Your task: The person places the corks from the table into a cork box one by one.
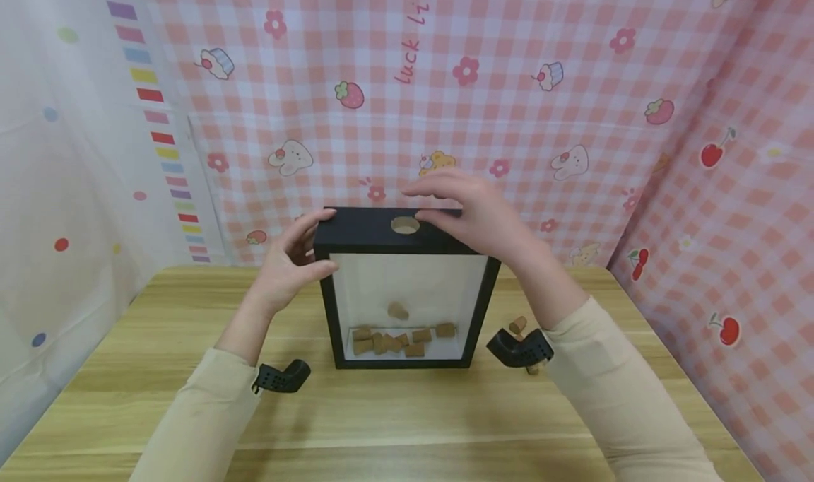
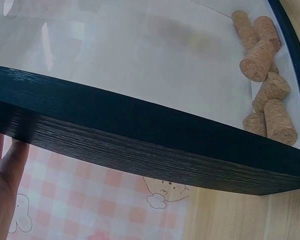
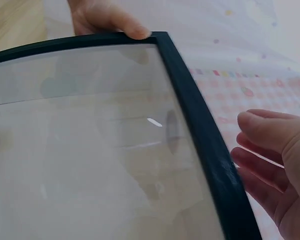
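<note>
A black-framed shadow box (image 1: 407,247) with a clear front stands upright on the table, a round hole (image 1: 405,225) in its top. Inside, several corks (image 1: 415,350) lie along the bottom, and one blurred cork (image 1: 398,310) is in the air above them. My left hand (image 1: 286,264) grips the box's upper left corner, thumb on the front edge and fingers over the top and side. Just right of the hole, my right hand (image 1: 477,212) holds nothing, its fingers spread loosely above the top; the right wrist view shows them beside the frame.
A few loose corks (image 1: 518,324) lie on the wooden table (image 1: 394,425) right of the box, partly hidden by the black wrist mount (image 1: 518,349). Another black mount (image 1: 282,376) is on the left wrist. Behind hangs a pink checked cloth (image 1: 407,136).
</note>
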The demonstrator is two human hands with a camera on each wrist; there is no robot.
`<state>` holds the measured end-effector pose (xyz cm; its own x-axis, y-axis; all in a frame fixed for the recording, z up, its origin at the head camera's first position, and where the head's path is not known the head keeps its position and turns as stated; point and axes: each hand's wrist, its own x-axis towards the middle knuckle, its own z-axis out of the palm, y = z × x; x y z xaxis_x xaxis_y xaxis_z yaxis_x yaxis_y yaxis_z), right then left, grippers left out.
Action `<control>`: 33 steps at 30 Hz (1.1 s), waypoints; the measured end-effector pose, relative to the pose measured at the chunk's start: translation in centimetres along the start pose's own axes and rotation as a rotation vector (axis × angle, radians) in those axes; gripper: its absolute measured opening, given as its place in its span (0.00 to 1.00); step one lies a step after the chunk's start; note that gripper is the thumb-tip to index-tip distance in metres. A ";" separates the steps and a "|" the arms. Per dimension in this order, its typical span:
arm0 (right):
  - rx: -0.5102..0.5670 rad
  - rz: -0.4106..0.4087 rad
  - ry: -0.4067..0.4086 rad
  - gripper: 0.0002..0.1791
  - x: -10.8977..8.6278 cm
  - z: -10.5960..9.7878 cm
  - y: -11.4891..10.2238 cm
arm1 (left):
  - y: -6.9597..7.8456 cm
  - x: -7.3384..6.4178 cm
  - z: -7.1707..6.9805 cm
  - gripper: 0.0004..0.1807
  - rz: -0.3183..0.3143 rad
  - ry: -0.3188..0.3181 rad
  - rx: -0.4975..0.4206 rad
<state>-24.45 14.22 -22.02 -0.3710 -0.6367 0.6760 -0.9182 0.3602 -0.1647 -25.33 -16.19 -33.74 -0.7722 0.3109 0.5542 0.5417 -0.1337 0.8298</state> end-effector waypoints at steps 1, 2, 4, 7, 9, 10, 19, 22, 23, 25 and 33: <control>0.013 -0.003 0.015 0.19 -0.2 -0.2 0.0 | 0.0 0.0 0.0 0.38 0.003 -0.001 -0.001; 0.020 -0.006 0.028 0.20 -0.4 -0.5 0.0 | 0.0 0.0 0.0 0.38 0.005 -0.001 -0.001; 0.031 -0.012 0.049 0.21 -1.0 -1.2 0.0 | 0.0 0.0 0.0 0.38 0.006 -0.001 -0.002; 0.042 -0.003 0.078 0.22 -2.2 -2.1 -0.1 | 0.0 0.1 0.1 0.38 0.004 -0.001 -0.002; 0.049 0.010 0.094 0.23 -3.2 -2.8 -0.2 | 0.1 0.1 0.1 0.38 0.003 -0.001 -0.001; 0.054 0.017 0.104 0.24 -3.7 -3.1 -0.2 | 0.1 0.1 0.1 0.38 0.002 0.000 0.001; 0.076 0.074 0.151 0.25 -8.6 -4.9 0.0 | 0.1 0.0 0.0 0.38 0.004 -0.002 0.003; 0.090 0.116 0.159 0.25 -10.4 -5.0 0.3 | 0.0 0.0 0.0 0.38 0.011 -0.003 0.000; 0.092 0.129 0.162 0.25 -11.0 -5.0 0.5 | 0.0 0.0 0.0 0.38 0.012 -0.003 -0.002; 0.104 0.167 0.160 0.27 -12.2 -5.0 0.7 | 0.0 0.0 0.0 0.38 0.015 -0.003 -0.003; 0.145 0.370 0.110 0.32 -17.8 -3.7 2.3 | 0.1 0.0 0.1 0.38 0.013 -0.002 -0.010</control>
<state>-19.46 28.91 -31.81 -0.6701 -0.4031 0.6233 -0.7385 0.4463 -0.5054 -25.21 -16.14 -33.68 -0.7641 0.3111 0.5651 0.5488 -0.1469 0.8229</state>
